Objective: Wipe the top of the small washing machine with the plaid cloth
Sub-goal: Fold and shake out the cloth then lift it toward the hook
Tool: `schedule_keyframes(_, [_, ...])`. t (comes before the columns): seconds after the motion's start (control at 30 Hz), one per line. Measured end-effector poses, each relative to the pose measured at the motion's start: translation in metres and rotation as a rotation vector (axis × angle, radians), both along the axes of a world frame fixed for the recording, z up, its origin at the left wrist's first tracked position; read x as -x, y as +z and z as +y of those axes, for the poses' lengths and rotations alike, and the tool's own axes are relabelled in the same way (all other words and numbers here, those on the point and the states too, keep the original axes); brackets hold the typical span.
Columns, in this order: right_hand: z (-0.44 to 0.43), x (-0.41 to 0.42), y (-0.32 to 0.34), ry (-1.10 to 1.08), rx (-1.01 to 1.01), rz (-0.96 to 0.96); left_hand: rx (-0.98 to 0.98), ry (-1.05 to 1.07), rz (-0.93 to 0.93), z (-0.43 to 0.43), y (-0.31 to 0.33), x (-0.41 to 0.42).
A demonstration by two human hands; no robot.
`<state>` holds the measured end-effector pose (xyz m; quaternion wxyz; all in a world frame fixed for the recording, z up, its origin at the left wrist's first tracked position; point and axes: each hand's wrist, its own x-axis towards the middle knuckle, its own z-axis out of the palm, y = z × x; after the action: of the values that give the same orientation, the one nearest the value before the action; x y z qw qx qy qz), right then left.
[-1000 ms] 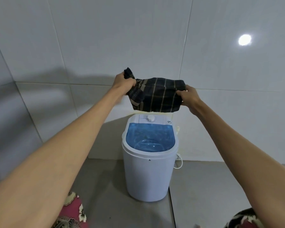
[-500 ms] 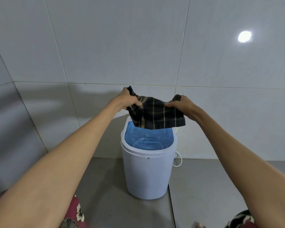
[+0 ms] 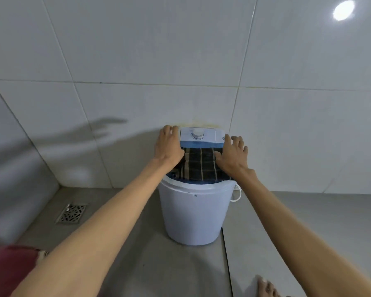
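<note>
The small white washing machine stands on the floor against the tiled wall. The dark plaid cloth lies spread flat over its blue lid. A strip of blue lid and the white control panel with its dial show behind the cloth. My left hand rests flat on the cloth's left edge, fingers reaching past it to the machine's back left corner. On the cloth's right edge lies my right hand, flat with fingers spread. Neither hand grips the cloth.
A metal floor drain sits in the grey floor at the left, near the corner of the tiled walls. A white cord loop hangs at the machine's right side. A bare foot shows at the bottom right.
Both hands brought the cloth down from the air onto the lid, let it go and now lie flat on it. The camera has tilted downward, and the drain has come into view.
</note>
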<state>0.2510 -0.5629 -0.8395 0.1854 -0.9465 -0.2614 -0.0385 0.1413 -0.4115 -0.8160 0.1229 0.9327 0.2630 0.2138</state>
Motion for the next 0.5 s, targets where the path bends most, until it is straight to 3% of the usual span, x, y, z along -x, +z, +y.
schedule_keyframes(0.07, [0.002,0.007,-0.016,0.074,0.073,0.043,0.016,-0.057,0.124,-0.013,-0.018,-0.003])
schedule_keyframes(0.17, [0.002,0.010,-0.039,0.079,0.172,0.131,0.108,-0.006,0.469,-0.024,-0.052,-0.008])
schedule_keyframes(0.5, [0.042,-0.054,-0.036,0.159,0.219,0.100,0.102,-0.050,0.459,0.029,-0.061,-0.064])
